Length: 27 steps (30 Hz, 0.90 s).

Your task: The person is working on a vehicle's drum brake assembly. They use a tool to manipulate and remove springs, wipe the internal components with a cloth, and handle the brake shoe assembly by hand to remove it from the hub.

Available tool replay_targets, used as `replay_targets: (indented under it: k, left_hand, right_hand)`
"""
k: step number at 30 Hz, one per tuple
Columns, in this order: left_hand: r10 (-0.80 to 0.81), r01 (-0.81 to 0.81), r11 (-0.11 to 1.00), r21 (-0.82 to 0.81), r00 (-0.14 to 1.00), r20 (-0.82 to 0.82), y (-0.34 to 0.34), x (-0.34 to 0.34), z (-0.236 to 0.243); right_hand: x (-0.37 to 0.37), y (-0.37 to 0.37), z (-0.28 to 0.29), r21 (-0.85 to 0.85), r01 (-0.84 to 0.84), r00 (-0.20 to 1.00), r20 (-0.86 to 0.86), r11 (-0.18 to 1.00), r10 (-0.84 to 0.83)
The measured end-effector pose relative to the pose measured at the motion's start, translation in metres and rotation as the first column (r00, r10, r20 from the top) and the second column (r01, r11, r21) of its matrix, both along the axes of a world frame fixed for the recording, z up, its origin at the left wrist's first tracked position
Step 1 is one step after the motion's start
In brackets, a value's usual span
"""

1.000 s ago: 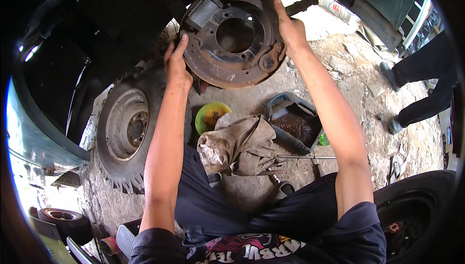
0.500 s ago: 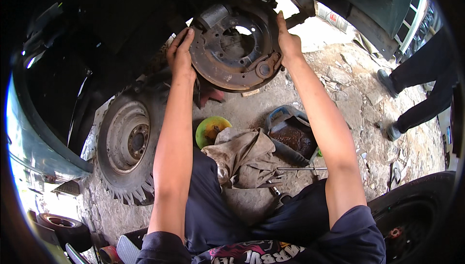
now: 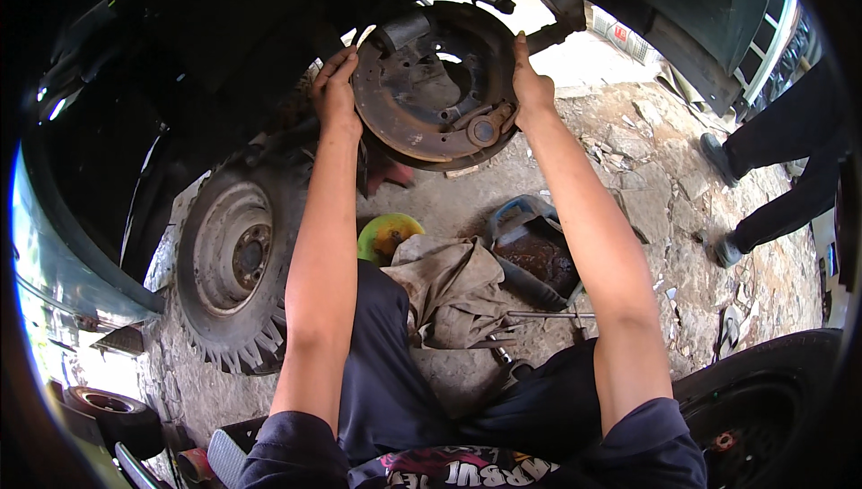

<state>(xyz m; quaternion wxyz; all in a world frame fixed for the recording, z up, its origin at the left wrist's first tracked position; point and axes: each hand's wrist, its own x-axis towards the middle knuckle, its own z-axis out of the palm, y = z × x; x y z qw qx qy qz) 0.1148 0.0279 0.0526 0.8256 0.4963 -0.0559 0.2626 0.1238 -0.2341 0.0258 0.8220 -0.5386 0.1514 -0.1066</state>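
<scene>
A round, rusty drum-brake backing plate is held up in front of me, under the dark vehicle body. Its middle has a large round opening, partly filled by a dark part behind it. My left hand grips its left rim, thumb on the near face. On the right rim, my right hand is closed with its thumb pointing up; its fingers are mostly hidden behind the plate. A cylindrical part sits at the plate's upper left, and a pivot-like fitting at its lower right.
A wheel with a tyre stands at left; another tyre lies lower right. Below the plate are a green bowl, a crumpled cloth, a dirty cut-open container and a metal rod. Another person's legs are at right.
The plate has tilted slightly, so more of the dark part shows through its opening. Both hands still hold its rim. The whole view has shifted a little.
</scene>
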Motion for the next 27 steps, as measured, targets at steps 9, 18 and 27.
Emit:
replay_targets:
  k: [9,18,27]
  left_hand:
    - [0.183,-0.159,0.968,0.194,0.977,-0.111,-0.011,-0.004,0.002]
    - [0.108,-0.049,0.97,0.239,0.965,-0.24,-0.04,-0.073,-0.023]
    - [0.142,-0.113,0.961,0.25,0.985,-0.097,-0.017,-0.043,-0.012]
  right_hand:
    - [0.005,-0.003,0.012,0.008,0.062,0.998,-0.003,0.998,-0.061]
    - [0.027,-0.006,0.012,-0.073,0.04,0.997,-0.07,0.997,-0.045]
    - [0.027,0.002,-0.021,0.008,-0.211,0.976,-0.046,0.977,0.211]
